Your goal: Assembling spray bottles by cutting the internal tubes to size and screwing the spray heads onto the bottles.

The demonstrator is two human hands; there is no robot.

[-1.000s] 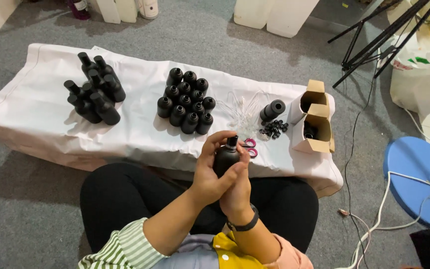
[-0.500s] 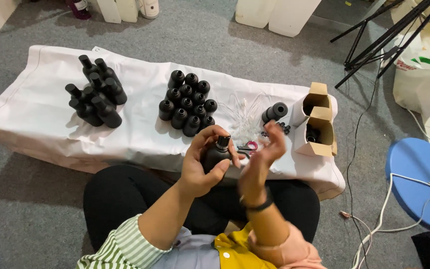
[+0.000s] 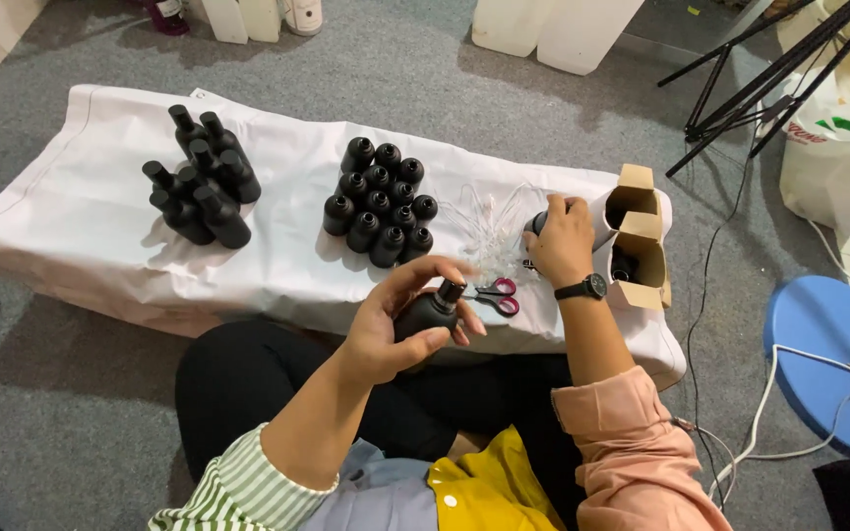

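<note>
Left hand [image 3: 395, 320] grips black bottle [image 3: 427, 313]; right hand [image 3: 561, 241] closes on roll beside scissors [image 3: 494, 295], boxes [image 3: 638, 246].

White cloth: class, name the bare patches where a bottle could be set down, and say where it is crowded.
On the white cloth, bare room lies left of the capped bottles, and between them and the open bottles. It is crowded at the right: clear tubes, scissors, the right hand and the cardboard boxes.

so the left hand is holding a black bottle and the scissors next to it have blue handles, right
Not quite. The left hand does hold a black bottle, but the scissors lying beside it on the white cloth have pink-red handles, not blue, as the head view shows.
</note>
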